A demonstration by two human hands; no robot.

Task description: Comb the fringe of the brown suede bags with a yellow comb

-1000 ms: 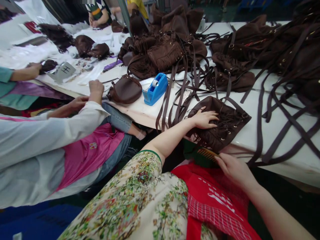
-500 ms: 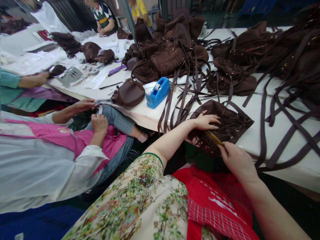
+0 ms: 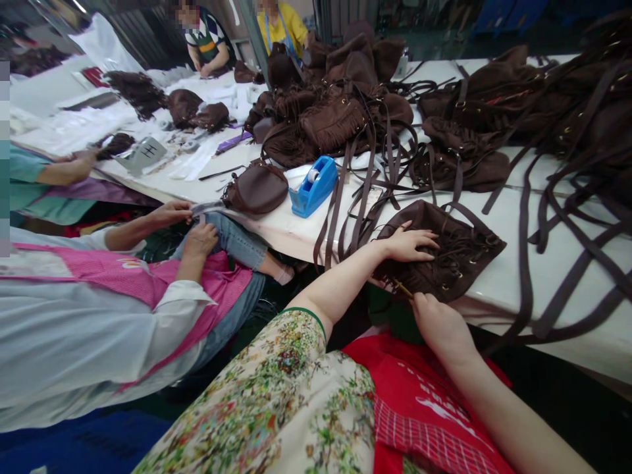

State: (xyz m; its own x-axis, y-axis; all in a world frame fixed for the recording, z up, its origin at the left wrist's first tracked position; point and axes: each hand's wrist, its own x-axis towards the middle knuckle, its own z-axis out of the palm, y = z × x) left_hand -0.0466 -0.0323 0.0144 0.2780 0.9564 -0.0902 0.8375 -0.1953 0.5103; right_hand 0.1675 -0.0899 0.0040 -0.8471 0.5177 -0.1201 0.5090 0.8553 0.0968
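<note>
A dark brown fringed bag [image 3: 457, 263] with metal eyelets lies at the table's near edge. My left hand [image 3: 409, 245] rests on it, fingers spread, pressing its upper left part. In my right hand [image 3: 439, 322] is a yellow-brown comb [image 3: 403, 289], gripped at one end. The comb's far end is at the fringe along the bag's lower left side, its teeth hardly visible from this angle. A strap [image 3: 474, 220] runs along the bag's far side.
Left of the bag stand a blue tape dispenser [image 3: 314, 187] and a round brown bag [image 3: 257, 189]. A heap of brown bags [image 3: 330, 118] lies behind, with loose straps [image 3: 526, 250] to the right. A co-worker in a pink apron [image 3: 162, 283] sits close on the left.
My right hand has moved left and slightly down with the comb, from over the fringe to the bag's lower left edge. My left hand stays on the bag.
</note>
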